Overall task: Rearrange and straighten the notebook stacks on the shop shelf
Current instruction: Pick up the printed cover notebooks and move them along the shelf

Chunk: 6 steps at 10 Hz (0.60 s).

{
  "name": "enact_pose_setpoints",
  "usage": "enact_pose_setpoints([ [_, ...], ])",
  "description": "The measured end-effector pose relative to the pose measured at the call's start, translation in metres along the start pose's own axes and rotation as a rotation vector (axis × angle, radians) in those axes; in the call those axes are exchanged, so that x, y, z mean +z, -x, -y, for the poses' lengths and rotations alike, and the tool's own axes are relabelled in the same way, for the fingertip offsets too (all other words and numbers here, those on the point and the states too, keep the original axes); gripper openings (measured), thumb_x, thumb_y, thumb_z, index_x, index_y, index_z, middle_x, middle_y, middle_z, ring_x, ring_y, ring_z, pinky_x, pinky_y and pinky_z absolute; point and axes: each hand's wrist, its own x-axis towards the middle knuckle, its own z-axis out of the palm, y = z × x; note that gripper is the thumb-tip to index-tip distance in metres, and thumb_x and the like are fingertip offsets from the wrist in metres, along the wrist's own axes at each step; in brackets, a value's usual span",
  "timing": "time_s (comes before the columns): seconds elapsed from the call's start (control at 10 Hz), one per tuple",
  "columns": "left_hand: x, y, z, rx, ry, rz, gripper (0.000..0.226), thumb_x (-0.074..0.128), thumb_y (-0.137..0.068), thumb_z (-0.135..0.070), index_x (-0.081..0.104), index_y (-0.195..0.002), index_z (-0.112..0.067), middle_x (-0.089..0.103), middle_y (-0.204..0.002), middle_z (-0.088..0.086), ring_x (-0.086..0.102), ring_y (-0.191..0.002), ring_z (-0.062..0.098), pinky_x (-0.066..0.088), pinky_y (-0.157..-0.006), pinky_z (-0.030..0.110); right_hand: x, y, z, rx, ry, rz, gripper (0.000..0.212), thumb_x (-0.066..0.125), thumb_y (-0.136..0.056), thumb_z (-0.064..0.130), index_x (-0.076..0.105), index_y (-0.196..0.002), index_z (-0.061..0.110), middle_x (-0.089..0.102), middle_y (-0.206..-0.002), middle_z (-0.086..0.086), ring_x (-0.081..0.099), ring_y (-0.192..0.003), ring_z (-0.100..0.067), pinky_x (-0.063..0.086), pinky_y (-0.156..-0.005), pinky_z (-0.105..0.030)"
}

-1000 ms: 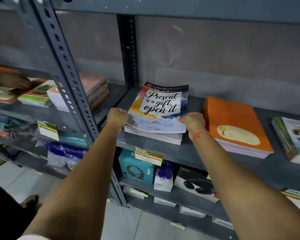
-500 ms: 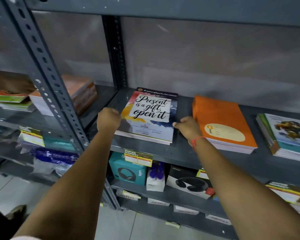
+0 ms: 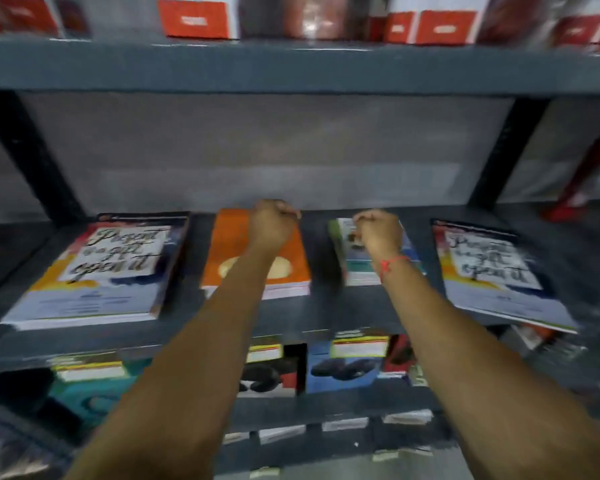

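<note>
Several notebook stacks lie in a row on the grey shelf. A "Present is a gift, open it" stack is at the left and a second one is at the right. Between them are an orange stack and a picture-cover stack. My left hand is curled over the far right corner of the orange stack. My right hand, with a red thread at the wrist, is curled over the far end of the picture-cover stack. The frame is blurred.
The shelf above carries red and white boxes. Headphone boxes with price tags fill the shelf below. Dark uprights frame the bay. A red object stands at the far right.
Both hands left the left "Present is a gift" stack and moved right, onto the orange and picture-cover stacks. The view swung right and up, showing a second gift stack.
</note>
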Motion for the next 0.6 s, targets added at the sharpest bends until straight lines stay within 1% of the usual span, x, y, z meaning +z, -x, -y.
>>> enact_pose_setpoints([
  [0.1, 0.100, 0.027, -0.037, -0.060, 0.025, 0.271, 0.021, 0.056, -0.083, 0.000, 0.065, -0.070, -0.013, 0.070, -0.107, 0.024, 0.067, -0.088, 0.031, 0.053, -0.074, 0.027, -0.087, -0.031, -0.045, 0.082, 0.158, -0.099, 0.030, 0.047, -0.088, 0.010, 0.065, -0.109, -0.001, 0.065, -0.118, -0.022, 0.059, -0.112, -0.035, 0.045, -0.080, -0.028],
  [0.2, 0.186, 0.051, -0.050, -0.133, 0.002, 0.451, 0.024, 0.054, -0.086, -0.003, 0.057, -0.064, -0.014, 0.069, -0.105, 0.023, 0.067, -0.083, 0.028, 0.058, -0.080, 0.033, -0.152, -0.049, -0.091, 0.206, 0.369, -0.215, 0.033, 0.045, -0.088, 0.013, 0.064, -0.107, -0.006, 0.063, -0.118, -0.028, 0.059, -0.112, -0.039, 0.047, -0.090, -0.037],
  [0.3, 0.258, 0.070, -0.051, -0.132, -0.270, 0.545, 0.022, 0.052, -0.087, -0.012, 0.064, -0.079, 0.005, 0.066, -0.112, 0.027, 0.064, -0.095, 0.033, 0.052, -0.087, 0.041, -0.206, -0.056, -0.141, 0.423, 0.420, -0.152, 0.038, 0.043, -0.091, 0.011, 0.053, -0.123, -0.006, 0.052, -0.135, -0.024, 0.049, -0.123, -0.037, 0.050, -0.083, -0.021],
  [0.4, 0.291, 0.077, -0.047, -0.165, -0.392, 0.537, 0.033, 0.048, -0.091, -0.014, 0.059, -0.109, 0.011, 0.062, -0.119, 0.026, 0.060, -0.108, 0.037, 0.050, -0.085, 0.040, -0.242, -0.054, -0.183, 0.484, 0.392, -0.247, 0.045, 0.049, -0.089, 0.024, 0.051, -0.129, 0.002, 0.048, -0.138, -0.023, 0.044, -0.126, -0.038, 0.048, -0.091, -0.026],
  [0.5, 0.311, 0.068, -0.039, -0.285, -0.345, 0.418, 0.033, 0.048, -0.089, -0.010, 0.056, -0.117, 0.007, 0.062, -0.122, 0.023, 0.060, -0.111, 0.036, 0.051, -0.088, 0.038, -0.262, -0.061, -0.199, 0.502, 0.496, -0.284, 0.040, 0.047, -0.086, 0.018, 0.057, -0.121, 0.000, 0.055, -0.130, -0.024, 0.053, -0.118, -0.039, 0.045, -0.097, -0.043],
  [0.6, 0.321, 0.057, -0.036, -0.490, -0.108, 0.336, 0.036, 0.055, -0.083, -0.003, 0.055, -0.118, 0.007, 0.062, -0.121, 0.026, 0.064, -0.103, 0.034, 0.053, -0.087, 0.041, -0.282, -0.071, -0.211, 0.530, 0.344, -0.284, 0.033, 0.052, -0.085, 0.010, 0.060, -0.113, -0.005, 0.062, -0.120, -0.025, 0.060, -0.098, -0.032, 0.049, -0.082, -0.037],
])
